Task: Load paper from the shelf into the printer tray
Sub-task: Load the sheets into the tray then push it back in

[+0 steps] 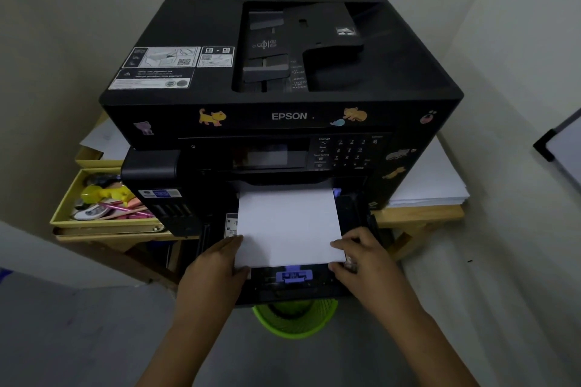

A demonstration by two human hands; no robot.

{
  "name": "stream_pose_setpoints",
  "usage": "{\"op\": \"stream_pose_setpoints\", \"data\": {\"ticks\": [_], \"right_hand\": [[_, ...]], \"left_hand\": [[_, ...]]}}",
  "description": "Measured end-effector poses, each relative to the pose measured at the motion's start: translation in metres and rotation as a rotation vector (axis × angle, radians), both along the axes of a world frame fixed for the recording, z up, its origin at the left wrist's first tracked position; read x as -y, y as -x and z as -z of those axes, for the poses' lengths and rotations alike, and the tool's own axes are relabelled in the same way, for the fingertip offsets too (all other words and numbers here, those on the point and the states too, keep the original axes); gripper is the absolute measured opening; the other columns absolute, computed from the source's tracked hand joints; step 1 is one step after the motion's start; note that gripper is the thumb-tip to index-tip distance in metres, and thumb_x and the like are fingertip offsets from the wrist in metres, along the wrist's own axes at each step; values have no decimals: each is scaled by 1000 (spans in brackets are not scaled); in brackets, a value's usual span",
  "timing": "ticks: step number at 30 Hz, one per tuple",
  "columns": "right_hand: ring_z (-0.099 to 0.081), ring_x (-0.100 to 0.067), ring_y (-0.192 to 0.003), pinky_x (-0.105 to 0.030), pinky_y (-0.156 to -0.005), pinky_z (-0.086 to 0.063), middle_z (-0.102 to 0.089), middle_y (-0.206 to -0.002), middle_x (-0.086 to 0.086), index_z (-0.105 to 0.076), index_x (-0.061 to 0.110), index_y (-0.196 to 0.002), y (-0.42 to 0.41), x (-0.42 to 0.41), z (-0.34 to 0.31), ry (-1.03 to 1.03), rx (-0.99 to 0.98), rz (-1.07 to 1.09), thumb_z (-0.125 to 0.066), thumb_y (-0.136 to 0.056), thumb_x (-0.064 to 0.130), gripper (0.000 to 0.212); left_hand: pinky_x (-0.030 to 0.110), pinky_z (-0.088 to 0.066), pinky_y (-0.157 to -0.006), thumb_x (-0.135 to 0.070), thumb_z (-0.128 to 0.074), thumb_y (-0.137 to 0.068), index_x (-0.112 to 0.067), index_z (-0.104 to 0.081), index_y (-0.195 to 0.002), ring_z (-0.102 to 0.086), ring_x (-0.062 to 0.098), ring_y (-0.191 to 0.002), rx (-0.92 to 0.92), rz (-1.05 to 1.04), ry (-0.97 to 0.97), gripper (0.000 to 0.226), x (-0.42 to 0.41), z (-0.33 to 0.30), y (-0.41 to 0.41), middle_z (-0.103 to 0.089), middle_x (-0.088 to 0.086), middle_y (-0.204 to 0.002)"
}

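A black Epson printer (283,78) stands on a wooden table. Its paper tray (292,287) is pulled out at the front, with a purple guide (294,276) at the near edge. A white paper stack (287,226) lies in the tray, its far end under the printer body. My left hand (217,264) holds the stack's near left corner, thumb under the edge. My right hand (358,256) grips the near right corner with curled fingers.
A yellow box (63,214) of pens and small items sits left of the printer. More white paper (437,179) is stacked on the table to the right. A green mesh bin (295,319) stands on the floor below the tray. Walls close in on both sides.
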State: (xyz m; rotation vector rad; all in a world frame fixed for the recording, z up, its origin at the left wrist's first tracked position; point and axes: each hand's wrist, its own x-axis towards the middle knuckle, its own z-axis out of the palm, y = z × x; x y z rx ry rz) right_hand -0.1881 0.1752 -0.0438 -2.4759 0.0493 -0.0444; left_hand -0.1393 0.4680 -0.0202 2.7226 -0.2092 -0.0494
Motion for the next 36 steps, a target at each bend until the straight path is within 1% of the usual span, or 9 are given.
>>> {"op": "stream_pose_setpoints", "data": {"ticks": [4, 8, 15, 21, 26, 28, 30, 32, 36], "right_hand": [[-58, -3, -105, -19, -97, -51, -54, -129, 9, -70, 21, -136, 0, 0, 1, 21, -14, 14, -76, -96, 24, 41], [-58, -1, -100, -8, -90, -42, -54, -125, 12, -72, 20, -134, 0, 2, 3, 19, -12, 13, -76, -96, 24, 38], [-61, -3, -102, -12, -91, -45, -59, -123, 9, -75, 17, -130, 2, 2, 7, 41, 16, -3, -76, -96, 22, 35], [-60, -4, -107, -13, -93, -44, -59, -126, 9, -75, 17, -131, 2, 0, 8, 54, 30, 23, -75, -97, 22, 34], [-59, -2, -106, -13, -94, -45, -56, -129, 11, -71, 17, -136, 3, -1, 5, 43, 1, 40, -72, -99, 26, 38], [-60, -5, -112, -19, -96, -50, -55, -132, 11, -69, 18, -137, 8, -3, 3, 46, 30, 52, -71, -100, 29, 39], [-56, -6, -120, -24, -99, -53, -53, -135, 12, -68, 21, -137, 17, -4, 1, 37, 89, 35, -69, -100, 35, 40], [-51, -4, -127, -24, -101, -50, -52, -139, 14, -66, 25, -138, 29, -4, 1, 29, 123, -14, -64, -101, 47, 44], [-52, -9, -131, -27, -107, -45, -56, -141, 12, -69, 26, -136, 54, 0, 13, 81, 192, -141, -63, -98, 62, 52]], "left_hand": [[41, -61, -89, -18, -82, -83, -20, -63, -139, -71, 26, -111, -5, -21, 23, 60, 3, -2, 2, -73, 5, -127], [42, -61, -86, -17, -83, -83, -17, -67, -136, -72, 29, -106, -19, -43, 0, 56, 5, -2, 3, -76, 8, -118], [30, -52, -63, -21, -82, -84, -20, -68, -133, -71, 22, -82, -20, -54, 7, 51, 3, 0, 5, -73, 2, -87], [32, -55, -66, -24, -80, -87, -24, -68, -133, -71, 24, -84, -10, -62, 27, 48, 1, 4, 5, -74, 5, -90], [28, -42, -57, -26, -79, -87, -23, -68, -130, -68, 22, -79, 17, -34, 18, 44, -1, 5, 5, -69, 1, -84], [32, -54, -64, -26, -79, -87, -21, -66, -133, -71, 23, -89, 29, -14, 85, 48, -2, 5, 10, -75, 3, -98], [39, -62, -84, -31, -82, -85, -20, -63, -139, -70, 24, -109, 73, 21, 156, 58, -5, 6, 18, -73, 4, -127], [41, -58, -98, -44, -82, -82, -22, -60, -143, -62, 21, -123, 110, 88, 187, 68, -10, 9, 29, -63, -2, -143], [34, -48, -110, -62, -69, -86, -25, -60, -142, -52, 13, -136, 138, 269, 225, 68, -22, 26, 50, -58, -12, -147]]}}
